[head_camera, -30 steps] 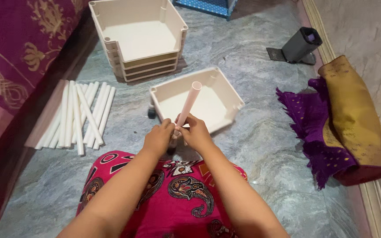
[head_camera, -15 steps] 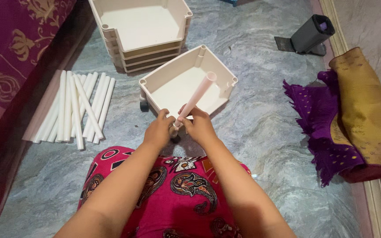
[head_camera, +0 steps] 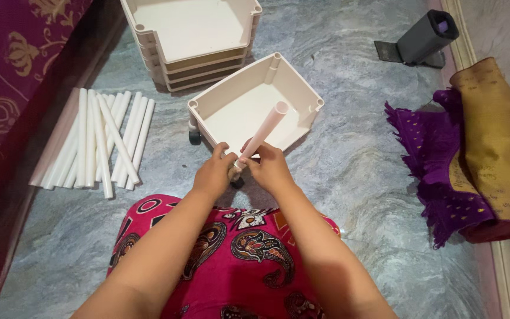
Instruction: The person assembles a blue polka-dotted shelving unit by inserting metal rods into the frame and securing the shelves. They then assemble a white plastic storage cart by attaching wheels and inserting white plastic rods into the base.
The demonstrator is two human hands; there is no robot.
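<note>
A white plastic tray [head_camera: 295, 88] on small black wheels sits on the grey marble floor in front of me. A white tube [head_camera: 265, 131] stands tilted at the tray's near corner. My right hand [head_camera: 271, 167] grips the tube's lower end. My left hand [head_camera: 213, 172] holds the tray's near corner right beside the tube's base. One black wheel [head_camera: 195, 137] shows under the tray's left corner. The tube's foot is hidden between my hands.
Several loose white tubes [head_camera: 98, 142] lie on the floor at the left. A stack of matching trays [head_camera: 193, 38] stands at the back. A dark grey device [head_camera: 423, 38] and folded purple and gold cloth [head_camera: 473, 147] lie at the right. Maroon fabric [head_camera: 7, 71] borders the left.
The view has shifted a little, and the tube leans more to the right than a second ago. Both hands stay at the tray's near corner.
</note>
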